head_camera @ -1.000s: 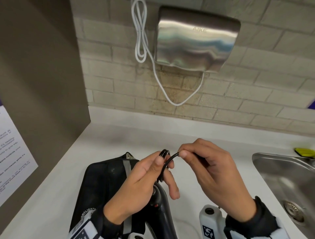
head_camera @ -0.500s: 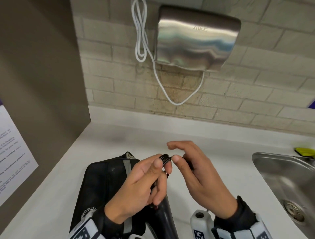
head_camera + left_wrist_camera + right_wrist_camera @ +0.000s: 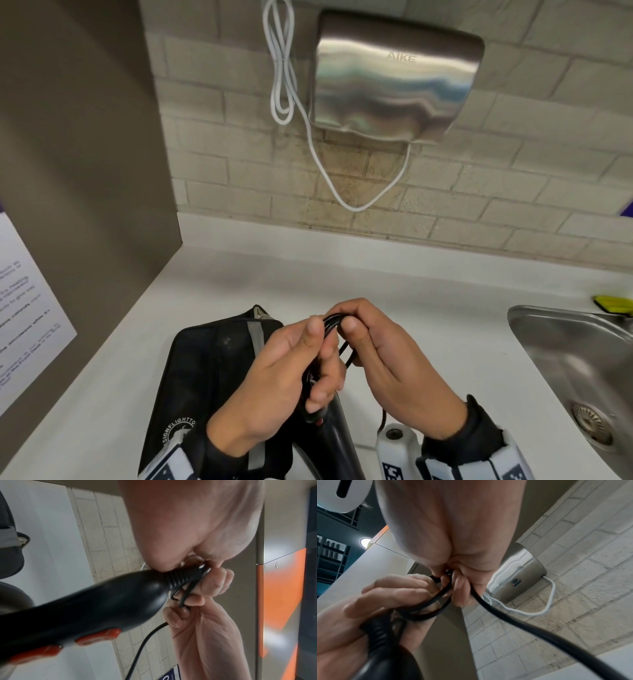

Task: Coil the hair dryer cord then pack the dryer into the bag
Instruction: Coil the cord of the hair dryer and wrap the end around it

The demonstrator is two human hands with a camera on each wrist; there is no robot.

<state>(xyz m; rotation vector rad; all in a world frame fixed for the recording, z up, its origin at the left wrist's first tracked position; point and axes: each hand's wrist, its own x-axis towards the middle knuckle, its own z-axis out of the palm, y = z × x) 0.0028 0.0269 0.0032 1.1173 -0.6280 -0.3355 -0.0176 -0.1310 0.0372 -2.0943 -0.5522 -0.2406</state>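
Observation:
The black hair dryer (image 3: pixel 334 442) pokes up handle-first at the bottom centre; its handle with red buttons (image 3: pixel 82 616) fills the left wrist view. My left hand (image 3: pixel 308 346) grips several small loops of the black cord (image 3: pixel 331 322) against the ribbed handle end (image 3: pixel 178 580). My right hand (image 3: pixel 359 329) pinches the cord at the top of the coil, touching the left thumb. Loose cord (image 3: pixel 522 626) trails down from the right fingers. The black bag (image 3: pixel 205 370) lies flat on the white counter under my left forearm.
A steel sink (image 3: pixel 561 339) is set in the counter at the right, with a yellow item (image 3: pixel 613 303) on its rim. A steel hand dryer (image 3: pixel 394 78) and its white cable (image 3: pixel 284 68) hang on the brick wall. A brown partition (image 3: pixel 85 171) stands at the left.
My right hand let go of the cord beside the coil, then closed on it again at the top of the loops. Both hands have shifted slightly lower and nearer together.

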